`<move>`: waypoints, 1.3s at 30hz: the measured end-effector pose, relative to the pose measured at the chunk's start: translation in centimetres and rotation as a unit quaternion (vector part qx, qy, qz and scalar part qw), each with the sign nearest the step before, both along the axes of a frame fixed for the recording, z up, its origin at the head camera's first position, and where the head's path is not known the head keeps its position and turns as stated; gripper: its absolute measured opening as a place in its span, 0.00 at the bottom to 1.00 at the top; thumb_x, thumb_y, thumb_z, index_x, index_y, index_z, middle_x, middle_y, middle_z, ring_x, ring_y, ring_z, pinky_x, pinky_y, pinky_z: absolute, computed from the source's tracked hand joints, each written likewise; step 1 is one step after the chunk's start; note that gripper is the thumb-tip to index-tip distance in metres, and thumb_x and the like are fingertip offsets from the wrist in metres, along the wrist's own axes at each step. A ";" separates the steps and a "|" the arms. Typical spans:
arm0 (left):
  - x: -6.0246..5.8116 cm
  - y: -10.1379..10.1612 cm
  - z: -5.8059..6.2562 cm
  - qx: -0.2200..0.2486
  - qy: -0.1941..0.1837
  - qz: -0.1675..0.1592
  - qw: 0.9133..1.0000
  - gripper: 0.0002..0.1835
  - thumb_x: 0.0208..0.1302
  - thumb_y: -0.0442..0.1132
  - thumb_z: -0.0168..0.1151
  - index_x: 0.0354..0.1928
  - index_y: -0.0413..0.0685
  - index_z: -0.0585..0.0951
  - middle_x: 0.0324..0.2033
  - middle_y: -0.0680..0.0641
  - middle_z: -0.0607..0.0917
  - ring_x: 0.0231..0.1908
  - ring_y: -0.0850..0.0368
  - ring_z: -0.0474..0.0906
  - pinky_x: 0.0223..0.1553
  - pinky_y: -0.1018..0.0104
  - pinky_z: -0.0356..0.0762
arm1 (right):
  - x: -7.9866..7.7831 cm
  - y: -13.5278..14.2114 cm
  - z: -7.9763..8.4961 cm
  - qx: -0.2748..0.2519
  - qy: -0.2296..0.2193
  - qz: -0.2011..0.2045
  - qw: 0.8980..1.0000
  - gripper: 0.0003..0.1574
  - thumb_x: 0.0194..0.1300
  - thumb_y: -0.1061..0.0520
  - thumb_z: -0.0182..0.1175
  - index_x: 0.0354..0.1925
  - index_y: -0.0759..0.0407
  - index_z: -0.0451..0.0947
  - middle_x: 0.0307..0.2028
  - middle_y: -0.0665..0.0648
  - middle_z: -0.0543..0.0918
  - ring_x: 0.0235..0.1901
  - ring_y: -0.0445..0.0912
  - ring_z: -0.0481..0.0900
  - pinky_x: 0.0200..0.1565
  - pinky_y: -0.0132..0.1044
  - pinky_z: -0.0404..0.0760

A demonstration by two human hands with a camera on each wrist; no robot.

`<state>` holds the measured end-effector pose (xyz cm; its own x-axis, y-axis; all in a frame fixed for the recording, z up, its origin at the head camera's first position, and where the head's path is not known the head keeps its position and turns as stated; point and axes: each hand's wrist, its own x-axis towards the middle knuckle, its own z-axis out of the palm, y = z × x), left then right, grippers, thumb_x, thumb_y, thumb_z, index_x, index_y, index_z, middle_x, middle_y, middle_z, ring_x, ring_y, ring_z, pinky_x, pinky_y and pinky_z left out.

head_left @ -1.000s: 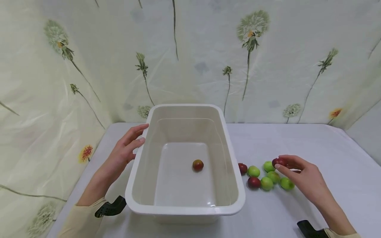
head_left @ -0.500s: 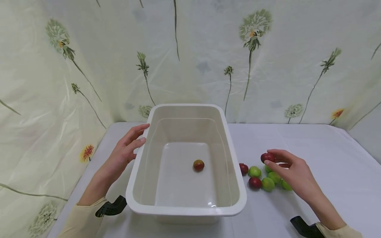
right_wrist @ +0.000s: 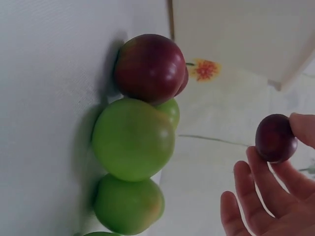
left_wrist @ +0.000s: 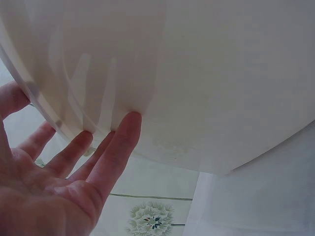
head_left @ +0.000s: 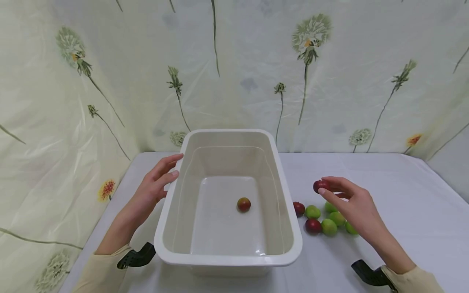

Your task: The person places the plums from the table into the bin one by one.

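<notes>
A deep off-white plastic tub (head_left: 229, 259) stands in the middle of the head view, one reddish plum (head_left: 243, 204) lying on its floor. My left hand (head_left: 148, 185) touches the tub's left side near the rim; the left wrist view has its extended fingertips (left_wrist: 130, 123) against the outer wall. To the tub's right, my right hand (head_left: 355, 203) pinches a dark red plum (right_wrist: 275, 138) between thumb and fingers, above the table. Below it lie green plum-like fruits (head_left: 329, 227) and dark red plums (head_left: 313, 225), one of them partly hidden by the tub.
A white cloth covers the table (head_left: 410, 195). Behind it and on the left hangs a pale curtain (head_left: 249, 61) printed with dandelions. The tub's high walls rise between the loose fruits and the plum inside.
My right hand has lifted the dark red plum off the group and carried it left and up, nearer the tub. The left hand and the tub have stayed in place.
</notes>
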<state>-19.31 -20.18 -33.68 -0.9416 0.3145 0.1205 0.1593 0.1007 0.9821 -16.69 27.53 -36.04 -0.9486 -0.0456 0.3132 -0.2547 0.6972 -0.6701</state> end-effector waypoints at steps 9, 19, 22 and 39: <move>0.0 -0.1 -0.1 0.002 0.001 -0.001 1.000 0.26 0.76 0.50 0.49 0.73 0.60 0.63 0.70 0.52 0.63 0.56 0.47 0.75 0.46 0.52 0.80 | -0.5 -1.5 1.0 -0.026 0.004 0.005 1.000 0.24 0.68 0.44 0.63 0.58 0.49 0.78 0.46 0.50 0.84 0.45 0.35 0.78 0.45 0.21 0.72; 0.0 0.0 -0.2 0.000 0.004 -0.001 1.000 0.27 0.75 0.51 0.48 0.73 0.60 0.62 0.69 0.51 0.64 0.58 0.47 0.74 0.46 0.51 0.80 | -1.1 -2.9 2.0 -0.039 0.037 0.032 0.998 0.24 0.69 0.48 0.62 0.61 0.50 0.76 0.48 0.51 0.83 0.46 0.35 0.78 0.46 0.22 0.73; -0.1 0.0 -0.3 0.002 0.005 -0.003 1.000 0.27 0.75 0.51 0.48 0.73 0.60 0.62 0.69 0.51 0.64 0.58 0.47 0.74 0.46 0.51 0.80 | -1.3 -3.1 2.1 -0.033 0.044 0.033 0.998 0.25 0.69 0.48 0.62 0.62 0.49 0.75 0.49 0.51 0.82 0.47 0.35 0.77 0.46 0.23 0.73; 0.0 0.1 -0.2 0.012 0.007 -0.004 1.000 0.26 0.76 0.49 0.48 0.73 0.58 0.62 0.69 0.50 0.64 0.57 0.47 0.74 0.46 0.51 0.80 | -2.5 -4.5 4.0 -0.068 0.070 0.041 0.994 0.25 0.69 0.51 0.62 0.63 0.49 0.75 0.51 0.51 0.82 0.48 0.38 0.76 0.46 0.24 0.72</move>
